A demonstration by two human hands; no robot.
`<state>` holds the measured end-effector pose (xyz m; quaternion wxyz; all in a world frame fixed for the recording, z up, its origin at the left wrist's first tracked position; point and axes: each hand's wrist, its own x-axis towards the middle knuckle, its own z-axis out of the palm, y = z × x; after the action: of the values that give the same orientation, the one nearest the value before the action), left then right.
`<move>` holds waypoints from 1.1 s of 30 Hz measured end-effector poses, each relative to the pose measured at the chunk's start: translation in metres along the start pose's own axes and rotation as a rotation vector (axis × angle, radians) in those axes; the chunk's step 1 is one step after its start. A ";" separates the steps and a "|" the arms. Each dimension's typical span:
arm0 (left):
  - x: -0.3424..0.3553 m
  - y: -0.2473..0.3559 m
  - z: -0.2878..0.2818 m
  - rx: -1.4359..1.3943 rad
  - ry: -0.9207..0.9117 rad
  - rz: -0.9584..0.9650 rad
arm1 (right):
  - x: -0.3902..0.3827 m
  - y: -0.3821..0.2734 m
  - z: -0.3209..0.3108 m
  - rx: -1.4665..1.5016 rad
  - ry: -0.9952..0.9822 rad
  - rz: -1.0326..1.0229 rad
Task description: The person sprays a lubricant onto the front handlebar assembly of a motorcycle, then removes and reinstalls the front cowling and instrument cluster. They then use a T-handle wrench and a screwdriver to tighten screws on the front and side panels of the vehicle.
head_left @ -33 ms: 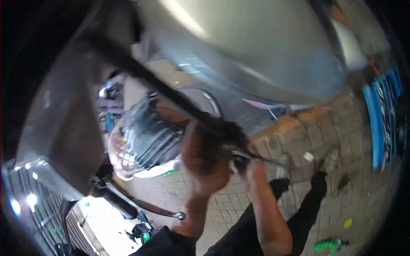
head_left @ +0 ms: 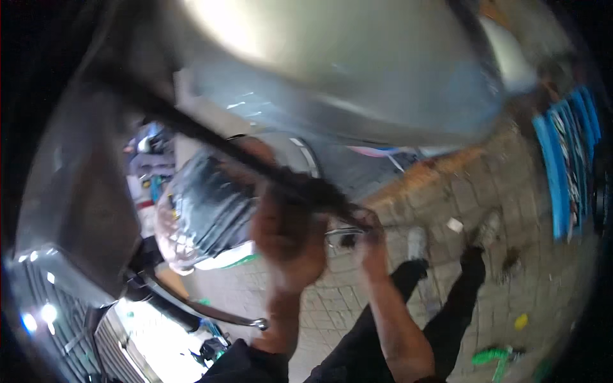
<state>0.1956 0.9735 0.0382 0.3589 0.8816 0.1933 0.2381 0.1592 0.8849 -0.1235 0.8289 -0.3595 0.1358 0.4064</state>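
A long dark bar (head_left: pixel 223 143), blurred, slants down from the upper left to my hands. My left hand (head_left: pixel 287 239) is closed around its lower part, where a dark, rough-looking section (head_left: pixel 316 191) shows. At the bar's narrow end, the fingers of my right hand (head_left: pixel 369 239) are pressed together. What they pinch is too smeared to name. A thin, shiny curved metal piece (head_left: pixel 341 231) shows between the two hands. To the lower left, a motorbike handlebar grip (head_left: pixel 172 307) and its metal lever (head_left: pixel 236 315) stick out, the lever's ball end beside my left forearm.
A big silver rounded body panel (head_left: pixel 357 70) fills the top. A grey vehicle panel (head_left: pixel 76 179) stands at left. Behind my hands is a dark creased shape (head_left: pixel 214 204), perhaps a person's clothing. Blue-edged stacked material (head_left: pixel 562 166) and a green object (head_left: pixel 491 356) lie right, on paving (head_left: pixel 345 300).
The whole view has shifted, so most things sit a little further left. My right hand has drawn nearer the bar's end, and the thin pointed piece beyond it no longer stands out.
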 end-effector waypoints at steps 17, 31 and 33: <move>0.007 0.011 -0.009 0.037 0.217 -0.235 | -0.022 -0.049 0.024 0.182 -0.358 0.519; 0.001 0.013 -0.006 0.078 0.196 -0.212 | -0.032 -0.035 0.022 -0.071 -0.091 -0.307; 0.003 0.023 0.006 0.086 0.224 -0.235 | -0.037 -0.047 0.022 -0.213 -0.018 -0.522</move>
<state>0.2054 0.9563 0.0519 0.3225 0.8355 0.3437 0.2827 0.1710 0.8598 -0.0662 0.8643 -0.4637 -0.0123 0.1946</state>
